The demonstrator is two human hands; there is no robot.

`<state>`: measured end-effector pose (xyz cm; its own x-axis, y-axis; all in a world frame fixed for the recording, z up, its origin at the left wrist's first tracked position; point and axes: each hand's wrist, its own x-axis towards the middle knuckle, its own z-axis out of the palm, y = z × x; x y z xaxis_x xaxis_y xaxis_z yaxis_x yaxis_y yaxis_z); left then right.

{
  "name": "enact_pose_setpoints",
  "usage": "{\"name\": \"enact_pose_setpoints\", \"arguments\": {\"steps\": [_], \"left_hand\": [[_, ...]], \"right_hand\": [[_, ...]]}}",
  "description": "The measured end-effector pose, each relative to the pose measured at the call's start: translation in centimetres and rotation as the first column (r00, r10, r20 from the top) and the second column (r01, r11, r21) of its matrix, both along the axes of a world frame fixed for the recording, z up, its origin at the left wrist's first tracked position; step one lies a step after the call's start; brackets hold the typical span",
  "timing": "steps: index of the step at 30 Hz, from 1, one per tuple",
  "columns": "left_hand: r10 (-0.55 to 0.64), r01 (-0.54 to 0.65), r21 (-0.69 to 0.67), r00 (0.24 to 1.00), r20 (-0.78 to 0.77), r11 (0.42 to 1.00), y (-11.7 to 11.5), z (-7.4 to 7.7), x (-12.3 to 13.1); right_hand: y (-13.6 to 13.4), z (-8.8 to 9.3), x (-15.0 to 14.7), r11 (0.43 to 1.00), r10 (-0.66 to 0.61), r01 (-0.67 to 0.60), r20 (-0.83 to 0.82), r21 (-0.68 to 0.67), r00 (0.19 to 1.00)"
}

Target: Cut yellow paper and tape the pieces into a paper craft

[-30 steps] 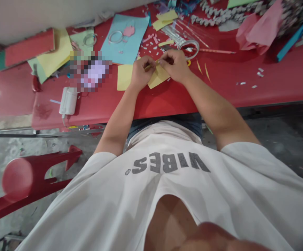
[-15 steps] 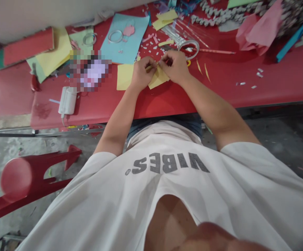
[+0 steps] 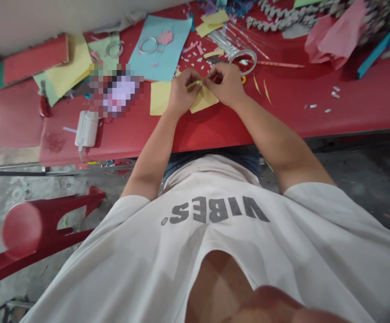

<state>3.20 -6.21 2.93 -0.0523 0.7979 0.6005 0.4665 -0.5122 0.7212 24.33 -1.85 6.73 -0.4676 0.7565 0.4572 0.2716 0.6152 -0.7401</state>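
Yellow paper strip (image 3: 195,84) lies pinched between your hands, above the red worktop (image 3: 215,128), running across from your left hand (image 3: 181,92) to your right hand (image 3: 227,83). Your left fingers curl closed on it, and your right fingertips press in from the other side, though your knuckles hide the exact contact. Under both hands lies an angular yellow paper piece (image 3: 204,99); whether the strip joins it, you cannot tell. A flat square of yellow paper (image 3: 160,98) rests just beside your left hand.

The step in hand looks like close fingertip work on thin, matte paper, and a strip this narrow calls for light, even pressure because it could crease easily. Ahead of your hands, a pale blue card (image 3: 159,45) carries thin paper rings and a pink cut-out. A roll of clear tape (image 3: 244,56) lies near a long pencil (image 3: 279,64), among small paper scraps. Further off are crumpled pink paper (image 3: 332,33) and a white plug adapter (image 3: 87,129), and a pixelated patch hides part of the worktop.
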Motion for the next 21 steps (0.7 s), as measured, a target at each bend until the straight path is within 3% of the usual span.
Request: {"name": "enact_pose_setpoints", "arguments": {"steps": [11,21], "left_hand": [[-0.024,0.022,-0.026,0.995,-0.092,0.999,-0.14,0.13,-0.12],[-0.031,0.026,-0.05,0.994,-0.104,0.998,-0.69,0.92,0.52]], "right_hand": [[0.21,-0.16,0.07,0.999,-0.035,0.035,0.054,0.012,0.998],[-0.06,0.23,0.46,0.999,0.017,-0.016,-0.01,0.05,1.0]]}}
